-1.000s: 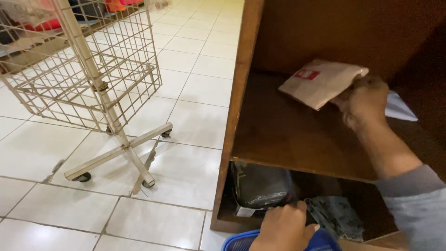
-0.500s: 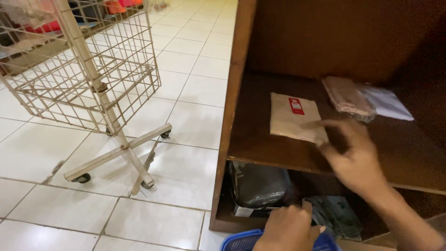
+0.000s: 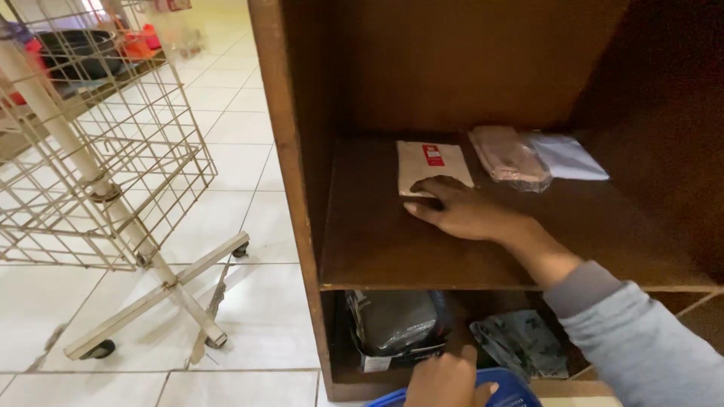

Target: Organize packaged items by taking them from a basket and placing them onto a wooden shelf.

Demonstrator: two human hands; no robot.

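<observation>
The right hand (image 3: pixel 460 211) lies with fingers flat and loose on the flat beige paper packet (image 3: pixel 431 164), which sits at the back left of the dark wooden shelf (image 3: pixel 377 241); pressing evenly should keep it square. Right of the packet lie a pinkish plastic-wrapped pack (image 3: pixel 509 157) and a pale lilac pack (image 3: pixel 569 157), close but apart. Below the shelf, the left hand (image 3: pixel 446 380) grips a blue basket's rim (image 3: pixel 520 388).

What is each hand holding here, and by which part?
Right hand holds nothing; its fingers rest on the flat packet's near edge. Left hand rests on the blue basket's rim; grip unclear.
</observation>
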